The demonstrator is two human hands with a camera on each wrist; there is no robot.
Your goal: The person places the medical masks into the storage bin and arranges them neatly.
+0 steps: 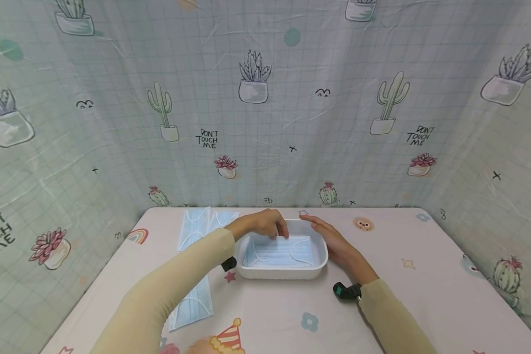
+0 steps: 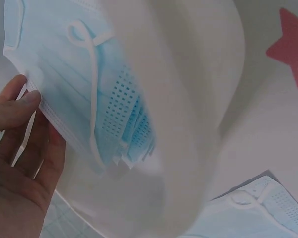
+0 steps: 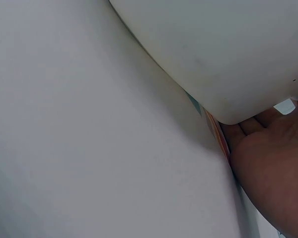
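A white plastic box (image 1: 283,273) sits in the middle of the table, with light-blue pleated face masks (image 1: 279,253) lying stacked in it, their white ear loops on top. My left hand (image 1: 267,223) reaches over the box's back left. In the left wrist view, its thumb and fingers pinch the edge of the upper face mask (image 2: 59,74). Against the box's right side rests my right hand (image 1: 336,243), its fingers stretched toward the back corner. The right wrist view shows that palm (image 3: 273,158) close beside the box wall (image 3: 223,64).
More face masks (image 1: 192,309) lie on the table left of the box, partly hidden under my left forearm. Another mask (image 1: 223,219) lies at the back edge. A printed cloth (image 1: 292,147) hangs behind the table (image 1: 380,314).
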